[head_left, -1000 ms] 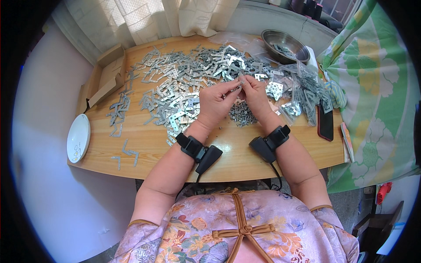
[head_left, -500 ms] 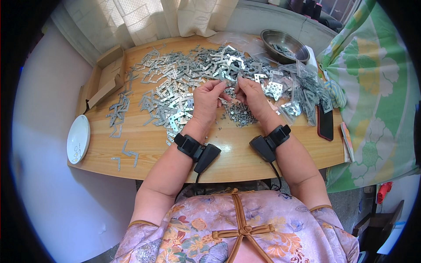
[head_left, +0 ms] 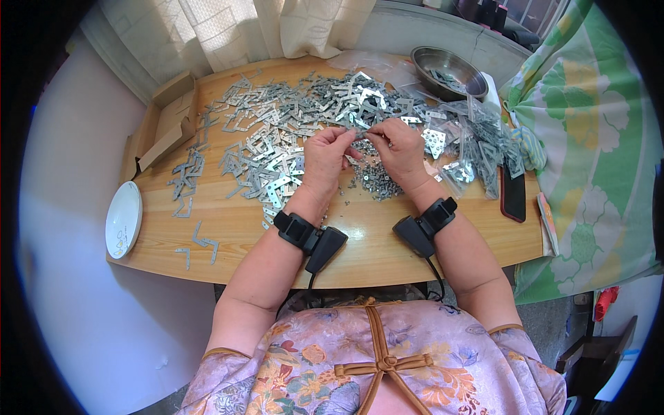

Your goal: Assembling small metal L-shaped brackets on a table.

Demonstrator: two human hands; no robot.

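My left hand point(head_left: 325, 158) is closed in a pinch, thumb against forefinger, on a small grey metal piece point(head_left: 359, 135) mostly covered by the fingertips. My right hand point(head_left: 401, 153) meets it from the other side, thumb and forefinger pinched at the same spot; what these fingers hold is too small to make out. Just below the hands lies a heap of small screws and nuts point(head_left: 379, 182). Beyond and to the left spreads a large pile of flat L-shaped metal brackets point(head_left: 266, 149).
An open cardboard box point(head_left: 169, 117) and a white dish point(head_left: 124, 220) stand at the left. A steel bowl point(head_left: 449, 72) sits at the back right. Plastic bags of brackets point(head_left: 487, 142) and a dark phone point(head_left: 512, 196) lie at the right. A few loose brackets point(head_left: 199, 235) lie front left.
My right hand has moved left and turned inward, so its fingertips now meet those of my left hand. The left hand has barely moved.
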